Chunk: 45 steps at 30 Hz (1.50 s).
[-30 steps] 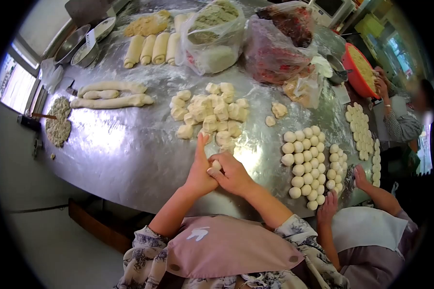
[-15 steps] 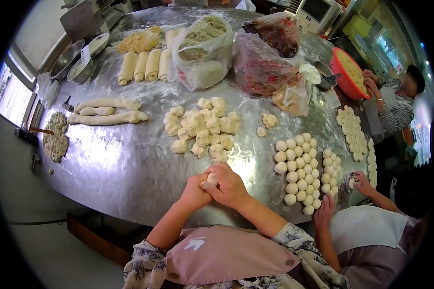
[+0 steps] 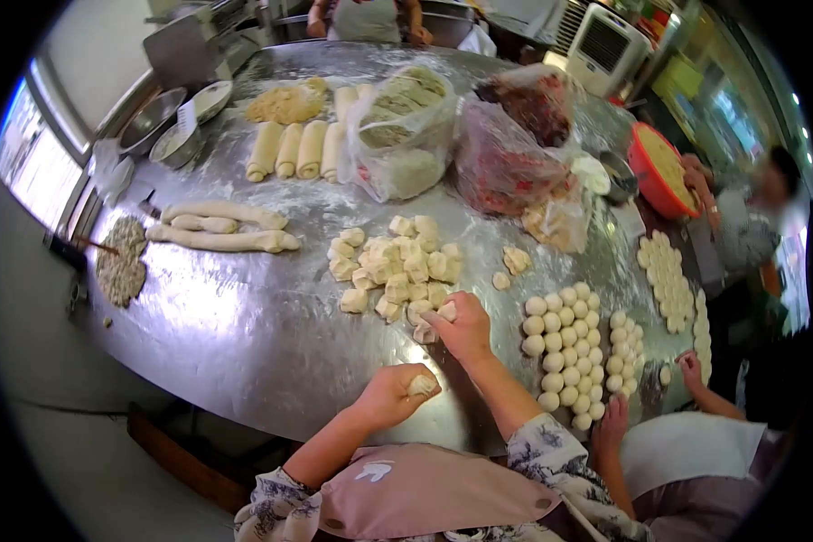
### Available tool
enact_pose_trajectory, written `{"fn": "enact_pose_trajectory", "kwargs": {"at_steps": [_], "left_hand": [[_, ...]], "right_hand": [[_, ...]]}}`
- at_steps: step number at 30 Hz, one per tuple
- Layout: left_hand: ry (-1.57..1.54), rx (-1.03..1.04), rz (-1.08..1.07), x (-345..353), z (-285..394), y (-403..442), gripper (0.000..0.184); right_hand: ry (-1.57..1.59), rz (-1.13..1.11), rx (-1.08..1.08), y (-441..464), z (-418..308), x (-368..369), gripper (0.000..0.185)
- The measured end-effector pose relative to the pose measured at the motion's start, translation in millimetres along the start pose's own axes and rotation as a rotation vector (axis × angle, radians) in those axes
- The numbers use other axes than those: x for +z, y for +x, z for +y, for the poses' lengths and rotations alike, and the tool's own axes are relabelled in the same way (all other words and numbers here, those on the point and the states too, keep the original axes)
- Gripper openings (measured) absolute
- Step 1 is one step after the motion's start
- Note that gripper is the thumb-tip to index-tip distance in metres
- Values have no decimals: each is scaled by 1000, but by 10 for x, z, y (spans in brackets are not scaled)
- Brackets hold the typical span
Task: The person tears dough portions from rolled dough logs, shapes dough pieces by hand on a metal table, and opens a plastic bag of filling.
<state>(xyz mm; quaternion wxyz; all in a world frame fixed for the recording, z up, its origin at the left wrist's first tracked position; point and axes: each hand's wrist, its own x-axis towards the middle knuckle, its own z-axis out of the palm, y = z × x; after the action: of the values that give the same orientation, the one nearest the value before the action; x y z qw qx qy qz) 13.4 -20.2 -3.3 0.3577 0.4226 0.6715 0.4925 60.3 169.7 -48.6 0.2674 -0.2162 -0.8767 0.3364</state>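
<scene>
My left hand, near the table's front edge, is closed around a pale piece of dough that shows at its thumb side. My right hand reaches to the near right edge of a heap of cut dough pieces. Its fingers are curled round a pale dough piece, and the thumb points toward the heap. To the right of my right hand lie rows of smooth round dough balls. Two small dough scraps sit beyond my right hand.
Long dough ropes, dough rolls and a greenish mass lie left. Bags of green filling and dark red filling stand at the back. A co-worker's hand is beside the balls; a red basin is far right.
My hands, clasped together before, have separated. The right moved forward and right to the heap; the left stayed low with dough in it. The view has tilted up, showing a person across the table.
</scene>
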Motion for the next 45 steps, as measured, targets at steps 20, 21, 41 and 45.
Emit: {"fn": "enact_pose_trajectory", "kwargs": {"at_steps": [20, 21, 41, 45], "left_hand": [[2, -193, 240, 67, -564, 32, 45], [-74, -227, 269, 62, -458, 42, 40], [-317, -167, -96, -116, 69, -313, 11], [-70, -237, 109, -120, -111, -204, 60]], "right_hand": [[277, -191, -70, -455, -585, -8, 15], [271, -166, -58, -451, -589, -16, 15], [-6, -47, -80, 19, -227, 253, 24], [126, -137, -294, 179, -498, 106, 37]]}}
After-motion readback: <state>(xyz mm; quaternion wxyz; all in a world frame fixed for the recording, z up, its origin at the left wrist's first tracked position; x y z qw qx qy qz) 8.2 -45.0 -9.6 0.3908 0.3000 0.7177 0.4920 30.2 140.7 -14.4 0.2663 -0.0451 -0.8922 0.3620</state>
